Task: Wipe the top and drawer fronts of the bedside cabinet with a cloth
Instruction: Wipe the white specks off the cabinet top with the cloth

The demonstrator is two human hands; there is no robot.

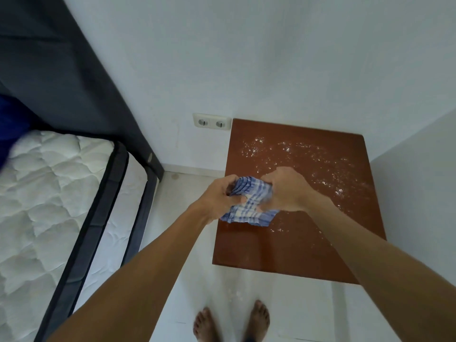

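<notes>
The bedside cabinet (308, 248) has a reddish-brown top that I see from above, dusted with white specks across its far and right parts. Its drawer fronts are hidden below the top. A blue-and-white checked cloth (249, 206) is bunched between both hands, held just over the cabinet's left edge. My left hand (217, 196) grips the cloth's left side. My right hand (286, 188) grips its right side, above the cabinet top.
A bed with a white quilted mattress (49, 193) and dark frame stands at the left. A double wall socket (212, 122) sits on the wall beside the cabinet's far left corner. White walls close in behind and to the right. My bare feet (232, 322) stand on the pale floor.
</notes>
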